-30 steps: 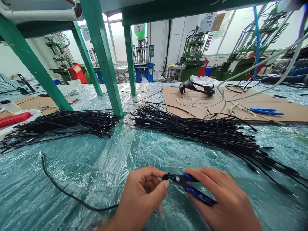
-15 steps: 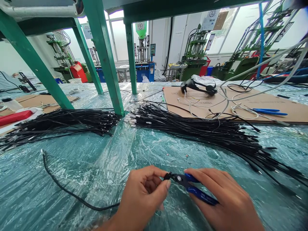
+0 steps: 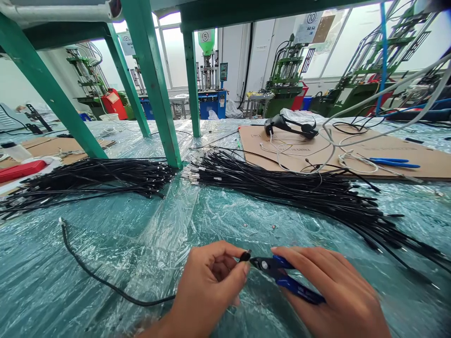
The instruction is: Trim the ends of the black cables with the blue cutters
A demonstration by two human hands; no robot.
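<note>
Between thumb and forefinger, my left hand (image 3: 211,286) pinches the black end of a cable (image 3: 116,295). The rest of that cable curves left over the plastic-covered table to a pale metal connector (image 3: 61,221). My right hand (image 3: 334,288) is closed round blue-handled cutters (image 3: 298,284). The cutters' dark jaws point left, close beside the black cable end at my left fingertips; whether they touch it is too small to tell.
Two bundles of black cables, one left (image 3: 98,178) and one right (image 3: 282,185), lie beyond my hands. Green posts (image 3: 158,89) stand behind. A cardboard sheet (image 3: 394,148) holds a black headset (image 3: 291,126), pale cables and blue-handled pliers (image 3: 394,162).
The cutters and my right hand have shifted slightly right and down, away from the cable end. My left hand has hardly moved.
</note>
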